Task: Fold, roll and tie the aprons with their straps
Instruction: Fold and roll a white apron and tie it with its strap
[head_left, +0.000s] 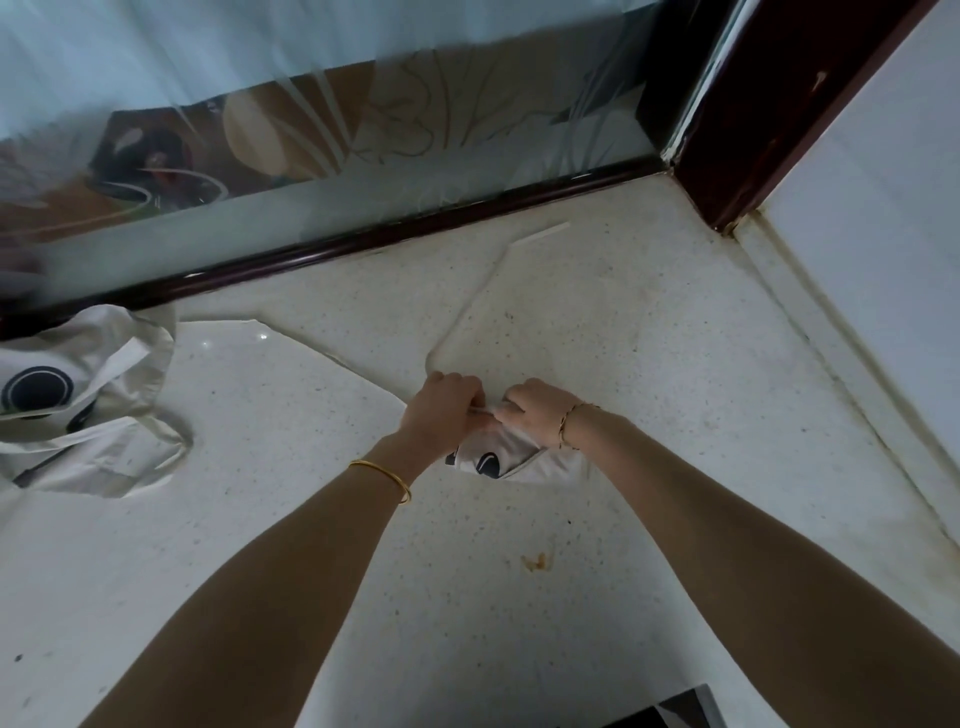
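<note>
A white apron rolled into a small bundle (511, 462) with dark navy markings lies on the pale speckled counter (311, 519) at the centre. My left hand (441, 405) and my right hand (530, 415) sit on top of the bundle, side by side. Both have curled fingers and pinch a thin white strap (483, 411) that runs between them. Most of the bundle is hidden under my hands. A second white apron (78, 405) with a navy ring print and loose straps lies crumpled at the left edge.
A dark wooden ledge (363, 244) under frosted glass bounds the counter at the back. A dark wooden post (753, 130) and a white wall close the right side. A brown stain (537, 561) marks the counter. A dark object (670, 714) shows at the bottom edge.
</note>
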